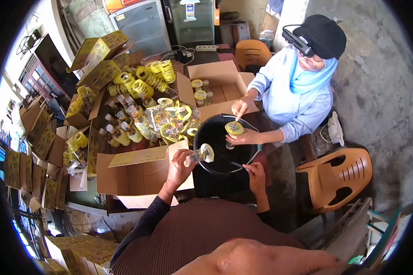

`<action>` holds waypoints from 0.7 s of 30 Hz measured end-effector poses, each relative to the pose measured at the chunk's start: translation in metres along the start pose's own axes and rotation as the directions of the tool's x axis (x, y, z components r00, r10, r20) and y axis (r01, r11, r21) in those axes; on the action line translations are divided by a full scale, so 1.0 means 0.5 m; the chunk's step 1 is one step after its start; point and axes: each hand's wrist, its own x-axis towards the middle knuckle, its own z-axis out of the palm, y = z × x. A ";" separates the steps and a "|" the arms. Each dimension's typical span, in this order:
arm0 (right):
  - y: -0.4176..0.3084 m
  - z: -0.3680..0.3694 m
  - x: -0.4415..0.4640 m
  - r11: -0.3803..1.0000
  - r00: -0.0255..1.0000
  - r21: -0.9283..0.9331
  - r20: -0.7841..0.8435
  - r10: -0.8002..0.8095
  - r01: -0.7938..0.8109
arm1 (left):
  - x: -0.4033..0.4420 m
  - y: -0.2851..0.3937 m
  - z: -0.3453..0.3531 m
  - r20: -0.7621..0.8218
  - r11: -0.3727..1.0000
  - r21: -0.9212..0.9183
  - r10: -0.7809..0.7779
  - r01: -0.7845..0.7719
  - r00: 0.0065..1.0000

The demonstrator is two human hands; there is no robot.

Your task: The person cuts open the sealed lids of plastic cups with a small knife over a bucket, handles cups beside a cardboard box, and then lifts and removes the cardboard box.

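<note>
My left hand (179, 166) is closed around a clear jar (193, 158), tilted over the left rim of a black bucket (202, 168). The jar's round, pale top (208, 152) faces right. At the bucket's near right edge, my right hand (257, 176) pinches a thin tool (237, 164) that looks like a small knife. Its tip points left, apart from the jar. Across the bucket, a co-worker's hand (246, 137) holds another clear jar with a yellow round top (234, 128). The co-worker's other hand (241, 108) holds a thin tool against that top.
An open carton (137, 176) stands left of the bucket, and another carton (225, 91) behind it holds several jars. Clear bottles (126, 126) and yellow rings (156, 73) crowd the table. An orange chair (339, 176) is at right; stacked cartons (36, 160) are far left.
</note>
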 end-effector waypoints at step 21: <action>0.001 0.004 -0.006 0.998 0.998 0.023 -0.021 0.051 -0.051 | 0.119 -0.138 -0.063 -0.374 0.934 -0.249 -0.338 0.257 0.864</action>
